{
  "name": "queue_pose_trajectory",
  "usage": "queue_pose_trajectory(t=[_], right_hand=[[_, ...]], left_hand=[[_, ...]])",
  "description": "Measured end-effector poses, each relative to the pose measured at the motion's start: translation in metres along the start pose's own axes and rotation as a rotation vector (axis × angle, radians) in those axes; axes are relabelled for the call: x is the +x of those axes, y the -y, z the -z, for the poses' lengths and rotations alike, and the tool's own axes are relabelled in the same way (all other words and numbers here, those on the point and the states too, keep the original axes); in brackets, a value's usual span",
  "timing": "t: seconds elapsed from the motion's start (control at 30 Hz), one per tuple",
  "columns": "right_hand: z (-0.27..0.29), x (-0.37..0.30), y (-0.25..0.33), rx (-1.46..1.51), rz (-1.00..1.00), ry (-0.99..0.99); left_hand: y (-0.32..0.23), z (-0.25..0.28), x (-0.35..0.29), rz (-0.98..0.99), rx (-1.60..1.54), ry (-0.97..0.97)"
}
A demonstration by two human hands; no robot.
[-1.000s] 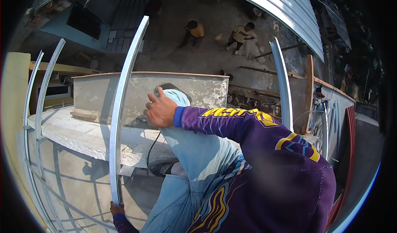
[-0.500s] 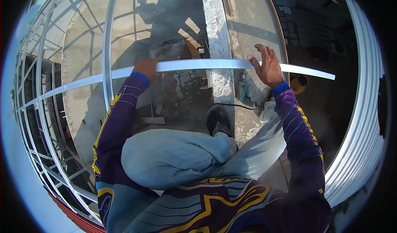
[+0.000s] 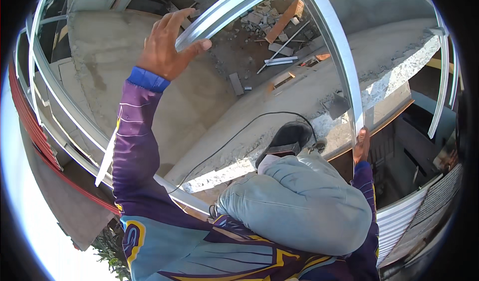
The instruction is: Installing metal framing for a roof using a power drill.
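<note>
My left hand (image 3: 167,46) is raised on the left, thumb and fingers spread wide. Between them lies the lower part of a silver metal channel (image 3: 234,9), which slants up to the far right; I cannot tell whether the palm presses on it. On the right, my right hand (image 3: 361,145) is closed at the lower end of another silver metal channel (image 3: 342,51). Its thumb lies along the metal, and the other fingers are mostly hidden. The two channels come together at the top edge of the view. My dark shoe (image 3: 287,139) rests on the rough concrete ledge below.
A black cable (image 3: 239,131) curves across the ledge beside my shoe. Beyond and below lie broken rubble (image 3: 259,19), an orange-brown board (image 3: 285,20) and white strips (image 3: 281,60). Metal framing (image 3: 65,111) bends along the left, above a red corrugated edge (image 3: 35,126). Corrugated sheeting (image 3: 406,221) stands lower right.
My view has turned. My left hand has come off the long metal strip and opened beside a framing channel. My right hand has moved down and right, onto a channel's end.
</note>
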State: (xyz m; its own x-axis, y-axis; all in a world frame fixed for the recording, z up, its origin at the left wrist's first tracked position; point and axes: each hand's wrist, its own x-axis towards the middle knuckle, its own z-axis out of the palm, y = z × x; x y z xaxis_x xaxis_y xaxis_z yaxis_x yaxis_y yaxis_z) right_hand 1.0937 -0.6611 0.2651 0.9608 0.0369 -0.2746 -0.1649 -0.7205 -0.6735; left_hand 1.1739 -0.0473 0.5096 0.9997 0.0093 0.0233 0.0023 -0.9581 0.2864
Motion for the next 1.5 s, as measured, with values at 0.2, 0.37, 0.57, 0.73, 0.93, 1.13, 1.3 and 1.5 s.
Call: queue_pose_trajectory(t=[0.2, 0.37, 0.57, 0.73, 0.93, 1.13, 1.3, 1.5], right_hand=[[0.015, 0.0, -0.024, 0.025, -0.151, 0.112], [0.005, 0.024, 0.048, 0.202, -0.16, -0.174], [0.005, 0.085, 0.169, -0.104, 0.373, -0.25], [-0.032, 0.131, 0.242, -0.001, 0.474, -0.104], [-0.034, 0.163, 0.28, -0.027, 0.308, 0.098], [-0.032, 0.169, 0.278, -0.038, 0.142, 0.32], [-0.039, 0.181, 0.253, -0.089, 0.14, 0.293], [-0.018, 0.228, 0.214, -0.189, 0.156, 0.246]], left_hand=[[0.029, -0.009, -0.059, 0.213, -0.254, -0.031], [0.026, -0.018, -0.054, 0.214, -0.255, -0.034], [0.022, -0.019, -0.053, 0.215, -0.205, -0.039], [0.021, -0.02, -0.051, 0.26, -0.174, -0.049], [0.027, -0.025, -0.054, 0.21, -0.193, -0.107], [0.03, -0.026, -0.063, 0.098, -0.078, -0.316], [-0.031, -0.028, -0.12, 0.162, -0.291, -0.59], [-0.196, -0.083, -0.258, 0.401, -1.341, -0.006]])
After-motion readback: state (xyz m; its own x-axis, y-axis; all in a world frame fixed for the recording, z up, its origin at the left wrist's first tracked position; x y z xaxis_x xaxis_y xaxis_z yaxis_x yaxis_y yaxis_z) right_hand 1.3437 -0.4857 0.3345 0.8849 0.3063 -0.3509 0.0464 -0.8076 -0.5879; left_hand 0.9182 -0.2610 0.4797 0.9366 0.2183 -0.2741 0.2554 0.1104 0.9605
